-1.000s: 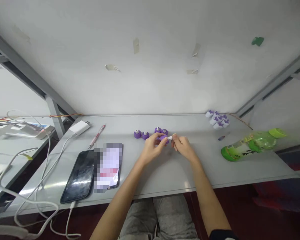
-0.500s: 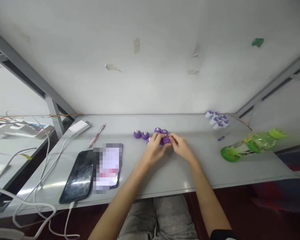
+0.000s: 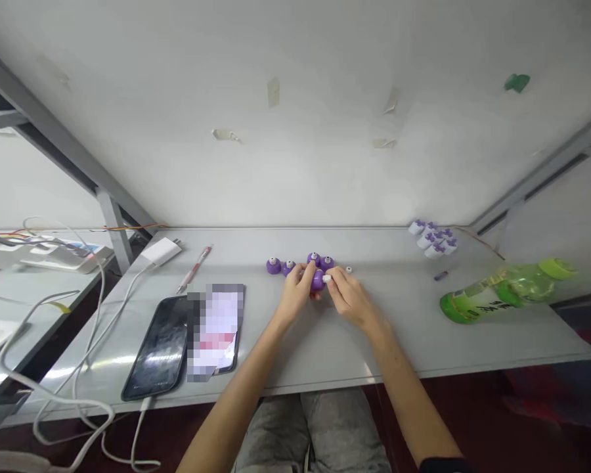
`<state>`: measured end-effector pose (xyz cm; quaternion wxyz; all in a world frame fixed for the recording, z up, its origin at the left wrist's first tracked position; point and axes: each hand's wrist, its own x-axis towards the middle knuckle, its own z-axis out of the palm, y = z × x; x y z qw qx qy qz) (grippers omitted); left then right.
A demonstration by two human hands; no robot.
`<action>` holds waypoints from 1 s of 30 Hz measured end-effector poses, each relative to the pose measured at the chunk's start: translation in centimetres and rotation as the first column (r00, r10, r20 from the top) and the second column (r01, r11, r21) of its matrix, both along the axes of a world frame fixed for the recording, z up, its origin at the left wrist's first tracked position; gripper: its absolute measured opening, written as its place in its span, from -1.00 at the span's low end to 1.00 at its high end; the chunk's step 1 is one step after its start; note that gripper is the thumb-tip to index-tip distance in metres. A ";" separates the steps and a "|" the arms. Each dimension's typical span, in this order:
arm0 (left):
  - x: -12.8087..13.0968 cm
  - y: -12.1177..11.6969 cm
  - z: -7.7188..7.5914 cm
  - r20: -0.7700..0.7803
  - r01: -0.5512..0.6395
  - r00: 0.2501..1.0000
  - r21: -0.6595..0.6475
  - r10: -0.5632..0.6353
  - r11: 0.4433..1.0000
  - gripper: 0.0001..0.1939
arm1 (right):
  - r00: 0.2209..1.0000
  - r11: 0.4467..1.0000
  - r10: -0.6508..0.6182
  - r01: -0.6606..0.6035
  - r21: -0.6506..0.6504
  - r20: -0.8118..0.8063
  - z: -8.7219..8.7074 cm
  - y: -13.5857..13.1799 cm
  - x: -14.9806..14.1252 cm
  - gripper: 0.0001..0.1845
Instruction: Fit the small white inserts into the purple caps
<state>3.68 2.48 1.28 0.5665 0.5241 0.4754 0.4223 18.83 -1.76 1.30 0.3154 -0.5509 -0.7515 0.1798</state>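
Note:
My left hand (image 3: 294,295) and my right hand (image 3: 349,297) meet at the middle of the grey table (image 3: 325,328), fingers pinched together on one small purple cap (image 3: 318,280) with a white tip. Just behind the hands stand several more purple caps (image 3: 274,266) in a loose row. A tiny white piece (image 3: 348,269) lies on the table right of the caps. At the far right back lies a cluster of white-and-purple parts (image 3: 433,238).
Two phones (image 3: 160,345) lie at the front left, one on a white cable. A pink pen (image 3: 195,268) and a white charger (image 3: 157,251) lie behind them. A green bottle (image 3: 507,289) rests on its side at the right. The wall closes the back.
Both hands moved slightly back toward the row of caps and closed together on the purple cap. A small white piece now lies on the table to the right of them.

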 end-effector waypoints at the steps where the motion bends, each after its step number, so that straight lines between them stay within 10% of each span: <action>1: 0.0 0.0 0.2 -0.002 0.007 1.000 -0.005 -0.007 1.000 -0.59 | 0.999 1.000 -0.011 0.010 0.027 0.034 -0.1 0.0 -0.2 -0.66; 14: -1.3 0.5 0.1 0.005 0.196 0.980 -0.208 -0.199 0.958 -0.49 | 0.992 0.997 -0.035 0.027 0.069 0.117 -0.9 0.1 -0.9 -0.65; 23: -0.5 -0.5 0.1 -0.221 0.094 0.974 0.217 -0.045 0.972 -0.65 | 0.997 0.992 -0.078 0.075 -0.098 -0.027 -1.1 0.7 -0.2 -0.64; 30: -0.9 0.4 0.2 -0.152 0.053 0.986 -0.125 -0.071 0.991 -0.60 | 0.974 0.997 -0.073 0.073 0.008 0.212 -1.1 0.2 -1.3 -0.67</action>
